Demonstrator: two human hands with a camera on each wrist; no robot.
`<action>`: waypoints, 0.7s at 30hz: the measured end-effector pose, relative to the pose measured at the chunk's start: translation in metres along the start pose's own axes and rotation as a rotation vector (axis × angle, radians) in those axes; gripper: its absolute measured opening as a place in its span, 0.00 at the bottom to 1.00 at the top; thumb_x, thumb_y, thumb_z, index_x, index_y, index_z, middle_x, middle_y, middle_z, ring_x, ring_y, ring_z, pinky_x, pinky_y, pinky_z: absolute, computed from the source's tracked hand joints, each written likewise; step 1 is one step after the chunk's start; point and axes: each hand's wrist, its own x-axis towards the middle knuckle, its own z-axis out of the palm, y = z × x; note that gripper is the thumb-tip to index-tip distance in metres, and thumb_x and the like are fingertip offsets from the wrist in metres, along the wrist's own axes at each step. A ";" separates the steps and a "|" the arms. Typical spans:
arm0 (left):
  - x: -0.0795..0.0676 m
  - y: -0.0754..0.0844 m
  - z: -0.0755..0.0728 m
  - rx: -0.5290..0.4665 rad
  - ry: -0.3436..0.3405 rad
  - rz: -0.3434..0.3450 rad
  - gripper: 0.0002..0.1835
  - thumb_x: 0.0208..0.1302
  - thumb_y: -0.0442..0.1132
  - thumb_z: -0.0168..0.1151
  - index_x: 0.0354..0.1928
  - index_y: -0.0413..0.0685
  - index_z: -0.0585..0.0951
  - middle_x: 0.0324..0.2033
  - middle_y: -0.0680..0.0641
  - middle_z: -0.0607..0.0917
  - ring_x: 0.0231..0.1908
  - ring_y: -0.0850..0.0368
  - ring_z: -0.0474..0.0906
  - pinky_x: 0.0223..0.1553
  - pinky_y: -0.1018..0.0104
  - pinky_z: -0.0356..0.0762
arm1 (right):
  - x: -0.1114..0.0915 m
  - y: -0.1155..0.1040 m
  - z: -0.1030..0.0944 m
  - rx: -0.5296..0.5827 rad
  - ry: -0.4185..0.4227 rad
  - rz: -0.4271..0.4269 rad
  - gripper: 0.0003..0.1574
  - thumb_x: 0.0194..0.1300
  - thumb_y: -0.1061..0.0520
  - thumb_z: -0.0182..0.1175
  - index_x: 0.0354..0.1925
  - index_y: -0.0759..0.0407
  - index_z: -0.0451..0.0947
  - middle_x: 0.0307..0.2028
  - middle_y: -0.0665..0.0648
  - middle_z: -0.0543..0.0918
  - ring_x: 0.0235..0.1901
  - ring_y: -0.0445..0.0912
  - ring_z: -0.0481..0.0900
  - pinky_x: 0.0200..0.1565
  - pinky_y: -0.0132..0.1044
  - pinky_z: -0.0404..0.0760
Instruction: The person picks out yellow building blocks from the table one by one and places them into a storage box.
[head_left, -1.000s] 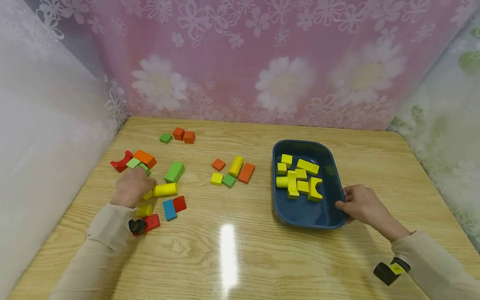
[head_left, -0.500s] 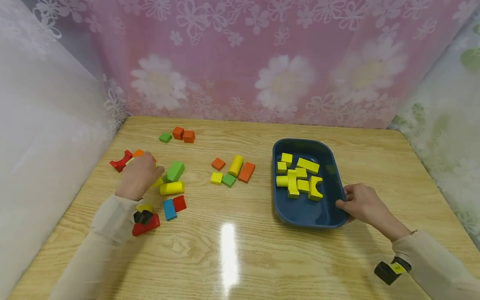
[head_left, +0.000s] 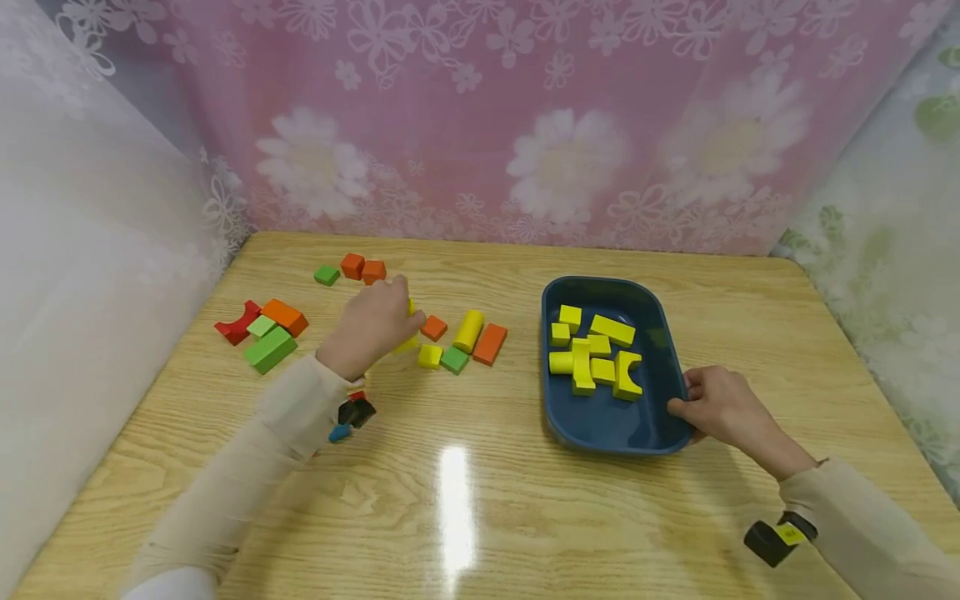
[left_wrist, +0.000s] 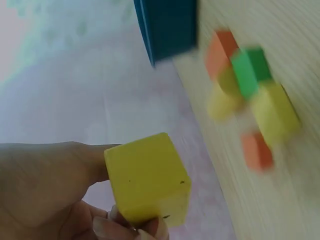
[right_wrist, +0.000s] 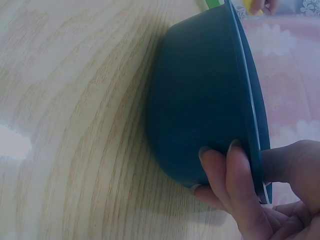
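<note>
In the head view my left hand [head_left: 371, 327] is above the left-middle of the table. Thumb and fingers grip a yellow block [left_wrist: 147, 177], whose square-edged shape shows in the left wrist view. Off to the right, my right hand [head_left: 722, 408] holds the near right rim of a dark blue bin [head_left: 607, 429]. Its thumb is inside the rim and its fingers lie against the outer wall [right_wrist: 200, 100]. Several yellow blocks lie in the bin, among them a notched block [head_left: 628, 377] and a long flat one [head_left: 612, 330].
Between left hand and bin lie a yellow cylinder [head_left: 468, 331], an orange block [head_left: 491, 344] and a green one [head_left: 454, 360]. Farther left are a red arch [head_left: 240, 323] and a green block [head_left: 270, 348]. My left forearm partly covers a blue block [head_left: 340, 432].
My left hand has risen from the left-hand blocks and moved right with the yellow block. The right hand and bin have stayed in place.
</note>
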 end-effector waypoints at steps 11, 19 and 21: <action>0.020 0.090 0.015 0.080 -0.077 0.239 0.21 0.69 0.48 0.57 0.54 0.38 0.72 0.21 0.49 0.73 0.16 0.61 0.68 0.17 0.71 0.65 | 0.000 0.000 -0.001 0.002 0.001 0.015 0.14 0.61 0.63 0.59 0.40 0.76 0.75 0.28 0.62 0.84 0.19 0.48 0.83 0.24 0.40 0.82; 0.021 0.120 0.027 0.116 -0.105 0.359 0.26 0.68 0.49 0.58 0.59 0.38 0.71 0.28 0.48 0.78 0.23 0.58 0.75 0.23 0.72 0.72 | 0.001 -0.001 0.000 -0.011 0.001 0.029 0.12 0.62 0.63 0.59 0.38 0.75 0.75 0.27 0.61 0.83 0.19 0.48 0.83 0.24 0.40 0.82; 0.021 0.126 0.030 0.135 -0.107 0.373 0.24 0.68 0.49 0.58 0.57 0.38 0.72 0.30 0.48 0.78 0.25 0.58 0.75 0.24 0.72 0.73 | 0.001 -0.002 0.000 -0.002 0.002 0.030 0.12 0.62 0.63 0.59 0.38 0.74 0.75 0.27 0.60 0.83 0.19 0.48 0.83 0.24 0.40 0.82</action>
